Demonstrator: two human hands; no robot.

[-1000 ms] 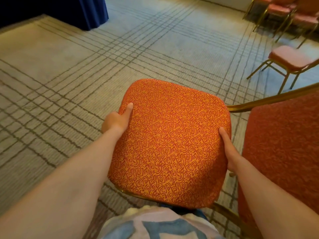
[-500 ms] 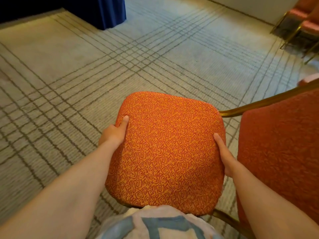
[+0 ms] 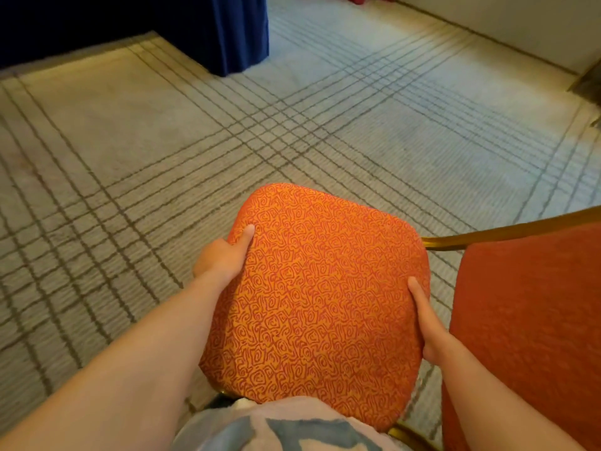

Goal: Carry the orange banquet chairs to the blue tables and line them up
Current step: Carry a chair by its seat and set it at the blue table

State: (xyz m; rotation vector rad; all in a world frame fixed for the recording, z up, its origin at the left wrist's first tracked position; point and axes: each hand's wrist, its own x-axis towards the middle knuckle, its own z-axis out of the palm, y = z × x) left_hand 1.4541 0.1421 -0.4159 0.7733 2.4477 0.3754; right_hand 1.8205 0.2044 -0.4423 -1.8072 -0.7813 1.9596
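Observation:
I hold an orange banquet chair in front of my body, its patterned seat cushion facing up at me. My left hand grips the seat's left edge, thumb on top and fingers hidden underneath. My right hand grips the right edge the same way. The chair's red backrest and gold frame bar stand at the right. The blue skirted table fills the upper left, a few steps ahead.
Grey carpet with dark crossing lines covers the floor between me and the table. A pale wall runs along the upper right. My light patterned shirt shows at the bottom.
The view has swung left and moved forward: the blue table has come closer and larger, and the other chairs at the upper right have left the frame. Both hands keep their grip.

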